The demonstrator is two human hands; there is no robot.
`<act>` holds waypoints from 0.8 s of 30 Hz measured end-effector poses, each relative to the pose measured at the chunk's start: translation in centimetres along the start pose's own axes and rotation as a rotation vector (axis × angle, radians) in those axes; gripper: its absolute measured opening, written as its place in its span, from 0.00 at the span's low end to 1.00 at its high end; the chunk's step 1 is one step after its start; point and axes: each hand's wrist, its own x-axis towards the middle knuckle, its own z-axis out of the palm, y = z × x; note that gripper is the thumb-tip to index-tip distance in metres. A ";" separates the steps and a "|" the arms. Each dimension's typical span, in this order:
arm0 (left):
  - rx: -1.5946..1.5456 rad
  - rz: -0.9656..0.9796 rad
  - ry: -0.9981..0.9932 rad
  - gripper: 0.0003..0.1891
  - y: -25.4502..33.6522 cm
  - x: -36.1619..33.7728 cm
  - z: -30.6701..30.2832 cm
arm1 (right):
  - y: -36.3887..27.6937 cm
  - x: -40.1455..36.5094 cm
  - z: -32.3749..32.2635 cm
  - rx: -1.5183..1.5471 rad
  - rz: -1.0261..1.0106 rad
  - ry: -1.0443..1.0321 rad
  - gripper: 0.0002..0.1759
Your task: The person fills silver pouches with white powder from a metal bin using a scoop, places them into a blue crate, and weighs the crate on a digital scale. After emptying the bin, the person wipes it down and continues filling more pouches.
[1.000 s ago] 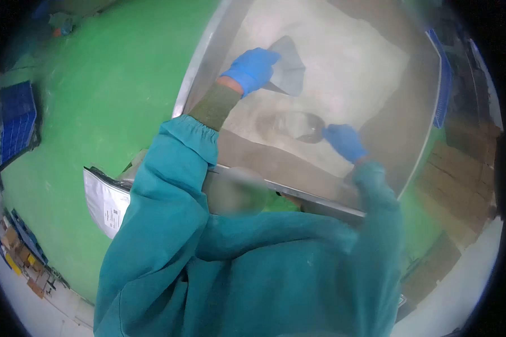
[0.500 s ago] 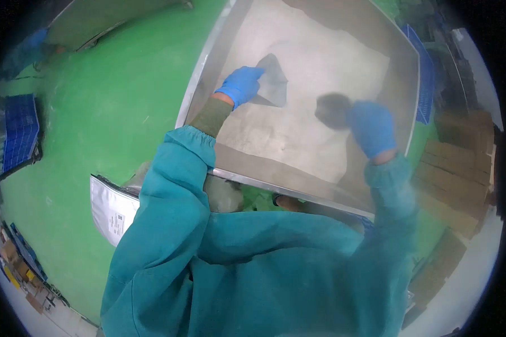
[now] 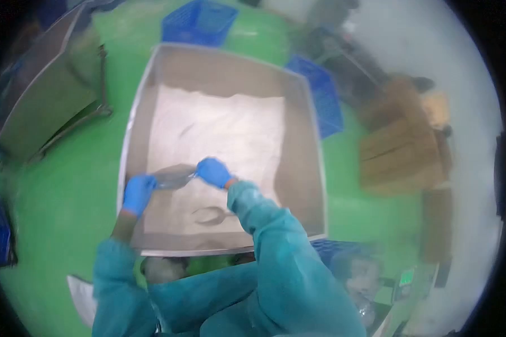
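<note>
A clear plastic bag [image 3: 175,177] is stretched between my two blue-gloved hands, low over white powder [image 3: 225,129] in a big metal bin [image 3: 301,185]. My left hand [image 3: 139,194] is closed on the bag's left end, near the bin's left wall. On the other end, my right hand [image 3: 212,172] has its fingers closed. A scoop [image 3: 209,216] lies on the powder nearer to me, its handle end partly hidden by my right sleeve. Blur hides how full the bag is.
Blue crates [image 3: 199,23] stand beyond the bin and along its right side [image 3: 319,98]. Cardboard boxes [image 3: 402,157] are further right. A metal cart [image 3: 53,106] stands at the upper left. A white pouch [image 3: 83,299] lies at the lower left.
My right hand has let go of the scoop, which now lies on the powder, and has taken hold of the bag. The bag has come nearer to me. The view has shifted.
</note>
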 end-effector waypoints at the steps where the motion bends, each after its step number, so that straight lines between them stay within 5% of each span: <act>1: 0.129 0.094 -0.024 0.06 2.9 -2.0 -1.6 | -2.7 -2.6 -3.5 0.038 0.089 -0.007 0.13; 3: 0.166 0.121 -0.340 0.08 2.4 -5.3 0.0 | -5.2 -8.3 -6.0 0.016 0.152 -0.190 0.14; 6: 0.355 0.259 -0.484 0.09 7.0 -9.8 -0.7 | -8.3 -15.1 -7.8 -0.123 0.063 -0.402 0.13; 8: -0.020 0.313 -0.697 0.09 10.6 -9.9 -3.4 | -8.1 -18.8 -7.7 -0.090 -0.124 -0.370 0.12; 10: 0.038 0.422 -0.632 0.09 10.7 -10.2 -4.1 | -12.5 -20.5 -13.0 -0.078 0.113 -0.350 0.11; 11: -0.035 0.321 -0.671 0.09 14.5 -11.4 -5.9 | -13.8 -21.3 -14.2 -0.075 0.211 -0.288 0.10; 12: -0.085 0.228 -0.690 0.09 18.6 -11.6 -7.5 | -16.2 -22.5 -16.1 -0.086 0.096 0.124 0.12; 14: -0.221 0.347 -0.585 0.09 17.8 -11.2 -5.7 | -20.4 -24.1 -16.7 0.027 -0.129 0.568 0.16; 17: -0.048 0.377 -0.678 0.09 23.1 -12.2 -5.9 | -23.0 -23.7 -13.0 -0.322 -0.017 0.522 0.15; 19: -0.095 0.445 -0.563 0.10 26.5 -14.1 -6.6 | -20.1 -21.3 -8.5 0.054 0.334 0.082 0.12; 20: -0.164 0.472 -0.437 0.12 29.1 -14.2 -8.0 | -19.5 -21.3 -11.0 0.054 0.325 0.098 0.12; 22: -0.212 0.387 -0.305 0.13 33.6 -17.8 -12.0 | -20.8 -24.9 -14.6 0.004 0.101 0.448 0.10; 24: -0.283 0.307 -0.172 0.15 34.7 -20.0 -13.3 | -23.1 -30.2 -20.1 0.006 0.048 0.470 0.13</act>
